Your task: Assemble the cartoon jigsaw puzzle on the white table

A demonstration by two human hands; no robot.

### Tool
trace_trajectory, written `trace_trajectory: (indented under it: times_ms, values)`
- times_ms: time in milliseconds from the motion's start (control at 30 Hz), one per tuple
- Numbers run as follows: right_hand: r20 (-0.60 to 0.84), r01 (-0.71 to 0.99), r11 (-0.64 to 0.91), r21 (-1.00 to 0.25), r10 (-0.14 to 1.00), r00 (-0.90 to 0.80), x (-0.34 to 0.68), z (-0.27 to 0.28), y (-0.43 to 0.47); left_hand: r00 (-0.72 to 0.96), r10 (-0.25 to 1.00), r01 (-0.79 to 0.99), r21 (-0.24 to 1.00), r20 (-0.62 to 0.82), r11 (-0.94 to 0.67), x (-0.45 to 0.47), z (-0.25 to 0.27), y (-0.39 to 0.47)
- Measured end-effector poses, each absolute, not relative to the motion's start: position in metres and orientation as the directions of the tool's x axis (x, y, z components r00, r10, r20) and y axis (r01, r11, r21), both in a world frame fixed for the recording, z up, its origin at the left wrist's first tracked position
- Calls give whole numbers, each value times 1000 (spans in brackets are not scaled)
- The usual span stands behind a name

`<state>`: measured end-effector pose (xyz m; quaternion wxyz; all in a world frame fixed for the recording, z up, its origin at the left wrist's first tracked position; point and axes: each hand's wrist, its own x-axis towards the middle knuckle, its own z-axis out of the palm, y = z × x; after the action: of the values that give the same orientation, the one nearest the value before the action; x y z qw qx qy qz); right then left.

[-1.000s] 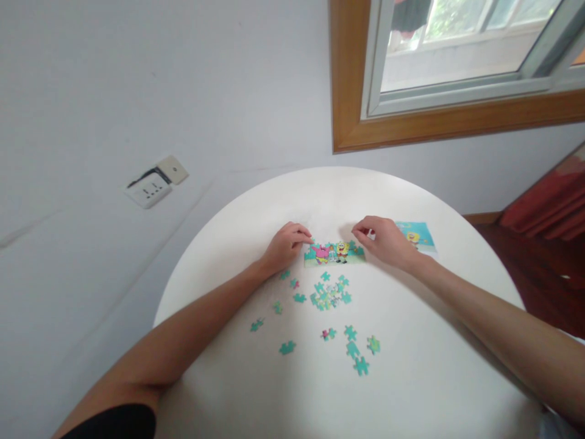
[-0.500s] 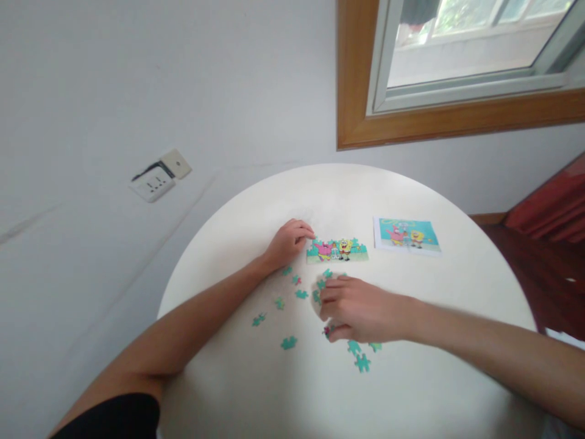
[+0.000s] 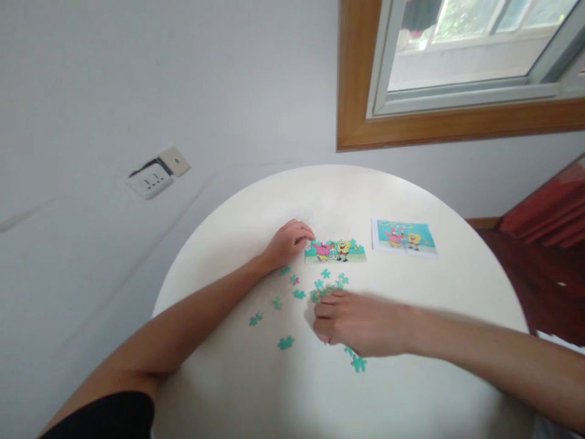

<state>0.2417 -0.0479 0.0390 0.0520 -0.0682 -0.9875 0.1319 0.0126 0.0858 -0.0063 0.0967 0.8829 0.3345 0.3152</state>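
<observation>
A partly joined jigsaw puzzle (image 3: 336, 252) with a pink starfish and a yellow sponge figure lies on the white round table (image 3: 256, 390). My left hand (image 3: 290, 242) rests at its left edge, fingers curled, with the index fingertip on the upper left corner. Below the puzzle, my right hand (image 3: 351, 320) is closed in a pinch over the loose pieces. A tiny reddish bit of a puzzle piece (image 3: 328, 342) shows under its fingertips; the rest is hidden. Around it lie several teal pieces, among them one puzzle piece (image 3: 359, 364) nearer to me.
To the right of the puzzle lies a picture card (image 3: 404, 237) with the same characters. More loose pieces, such as a teal piece (image 3: 286, 342), are scattered left of my right hand. Beyond the table are a wall socket (image 3: 150, 180) and a wood-framed window (image 3: 351, 116).
My right hand has shifted slightly toward me, and its thumb and fingers have closed over the reddish piece, uncovering pieces above it. My left hand keeps its place at the puzzle's edge.
</observation>
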Motion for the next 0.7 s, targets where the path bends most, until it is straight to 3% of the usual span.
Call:
trace_trajectory:
  times_ms: [267, 400, 467, 567, 700]
  values:
    - [89, 114, 965, -236, 138, -986, 241, 41, -51, 602, 630, 505, 377, 490, -776, 13, -8, 87]
    - [95, 85, 927, -365, 128, -987, 241, 46, -46, 613, 636, 513, 376, 468, -771, 13, -7, 86]
    - [112, 116, 856, -504, 198, -974, 244, 49, -38, 617, 634, 508, 378, 467, -774, 14, -7, 85]
    - [180, 172, 705, -688, 395, -901, 257, 56, -15, 629, 621, 492, 379, 469, -784, 14, -7, 85]
    - [254, 264, 561, -785, 680, -688, 274, 58, 27, 652, 600, 478, 363, 464, -800, 13, -8, 85]
